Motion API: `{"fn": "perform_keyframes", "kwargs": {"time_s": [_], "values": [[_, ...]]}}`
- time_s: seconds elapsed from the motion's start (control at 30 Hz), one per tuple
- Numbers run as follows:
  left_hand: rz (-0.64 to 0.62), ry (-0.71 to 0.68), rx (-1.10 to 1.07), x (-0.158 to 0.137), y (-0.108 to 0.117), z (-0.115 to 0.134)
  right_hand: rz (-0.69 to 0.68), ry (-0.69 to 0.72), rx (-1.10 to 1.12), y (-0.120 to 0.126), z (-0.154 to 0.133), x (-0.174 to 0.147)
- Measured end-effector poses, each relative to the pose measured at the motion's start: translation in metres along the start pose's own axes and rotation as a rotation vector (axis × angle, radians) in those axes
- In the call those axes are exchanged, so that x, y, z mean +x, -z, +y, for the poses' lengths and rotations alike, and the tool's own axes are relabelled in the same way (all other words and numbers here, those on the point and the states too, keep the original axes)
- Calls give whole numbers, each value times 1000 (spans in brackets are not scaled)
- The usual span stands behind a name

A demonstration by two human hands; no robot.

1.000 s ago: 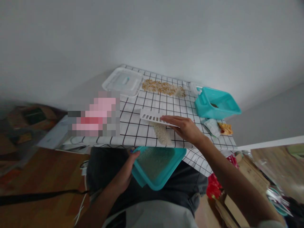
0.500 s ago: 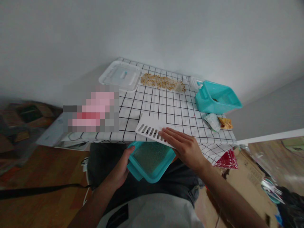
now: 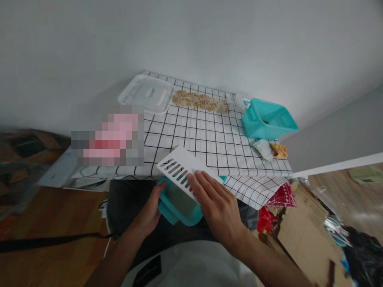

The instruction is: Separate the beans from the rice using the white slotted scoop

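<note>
My left hand (image 3: 152, 211) is closed on the left rim of a teal plastic container (image 3: 196, 219), its thumb over the edge. The container sits at my lap, just below the table's front edge, with a greyish surface showing inside. Over it a white slotted plastic panel (image 3: 182, 157) lies tilted, covering the container's far part. My right hand (image 3: 220, 201) grips this panel near its right end, fingers stretched across the top; its thumb is hidden underneath.
A checked cloth (image 3: 191, 131) covers the table. On it are a clear lid (image 3: 143, 93), a strip of scattered yellowish grains (image 3: 197, 100), a second teal container (image 3: 266, 123) and crumpled wrappers (image 3: 265, 149). A pinkish blurred patch (image 3: 110, 137) lies left. Cardboard (image 3: 308, 227) covers the floor at right.
My right hand has brought the slotted panel left and towards me, so it now covers much of the teal container. My left hand keeps its hold on the rim. The view has shifted slightly.
</note>
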State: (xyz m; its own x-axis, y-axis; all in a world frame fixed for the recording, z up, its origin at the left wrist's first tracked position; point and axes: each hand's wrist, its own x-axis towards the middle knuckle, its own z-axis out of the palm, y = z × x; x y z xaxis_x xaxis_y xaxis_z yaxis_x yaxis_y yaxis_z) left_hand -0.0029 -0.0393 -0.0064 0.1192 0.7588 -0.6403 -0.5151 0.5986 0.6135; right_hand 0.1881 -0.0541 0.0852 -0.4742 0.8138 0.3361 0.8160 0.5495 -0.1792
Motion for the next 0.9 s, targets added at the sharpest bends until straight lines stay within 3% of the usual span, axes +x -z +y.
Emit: {"fn": "perform_keyframes", "kwargs": {"time_s": [0.17, 0.3, 0.37, 0.5, 0.6, 0.7, 0.9], "values": [[-19, -8, -15, 0, -1, 0, 44, -45, 35, 5, -10, 4], [-2, 15, -1, 0, 2, -1, 70, -65, 113, 16, 11, 23], [4, 23, 6, -1, 2, 0, 61, -14, 148, 17, 35, 41], [7, 37, 14, -2, 1, 3, -94, 258, 157, 10, 87, 82], [19, 48, 12, -3, -1, 3, -149, 332, 143, 1, 105, 98], [13, 42, -16, -4, -2, 3, -164, 323, 145, -3, 102, 91], [-9, 13, -24, -2, -1, 1, -135, 263, 101, 5, 69, 47]]}}
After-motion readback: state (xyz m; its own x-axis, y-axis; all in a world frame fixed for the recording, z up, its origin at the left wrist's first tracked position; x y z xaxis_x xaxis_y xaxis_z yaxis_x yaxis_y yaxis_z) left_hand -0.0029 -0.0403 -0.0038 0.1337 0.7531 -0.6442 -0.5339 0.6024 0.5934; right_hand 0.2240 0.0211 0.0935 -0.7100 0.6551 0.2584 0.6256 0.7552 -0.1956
